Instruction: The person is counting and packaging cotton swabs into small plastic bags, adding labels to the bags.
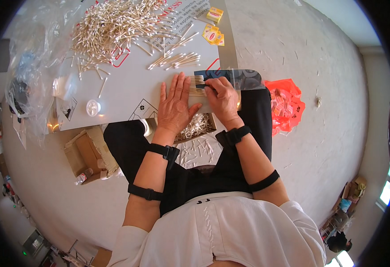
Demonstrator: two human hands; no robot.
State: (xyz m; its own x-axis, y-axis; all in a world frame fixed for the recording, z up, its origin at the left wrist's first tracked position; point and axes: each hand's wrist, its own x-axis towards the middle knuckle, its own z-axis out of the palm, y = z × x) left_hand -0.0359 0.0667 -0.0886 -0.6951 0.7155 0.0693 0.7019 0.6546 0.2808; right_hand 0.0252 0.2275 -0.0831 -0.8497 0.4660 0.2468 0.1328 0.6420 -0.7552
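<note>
My left hand [175, 107] lies flat on the grey tabletop, its fingers stretched out. Against its index finger, a short row of cotton swabs [197, 80] lies side by side. Curled fingers of my right hand [223, 99] press together at the white tips of that row; what they pinch is hidden. A clear plastic bag [248, 79] with dark print stretches from beside the right hand past the table's right edge. Just beyond my hands is a loose bunch of cotton swabs [181, 60], with a large heap of swabs [114, 31] farther left.
Yellow small packets [213, 34] and a yellow box [215, 14] sit near the far right edge. A round white container [93, 107] stands at front left. Below are a box of swabs [199, 126], a cardboard box [85, 151] and a red bag [286, 104].
</note>
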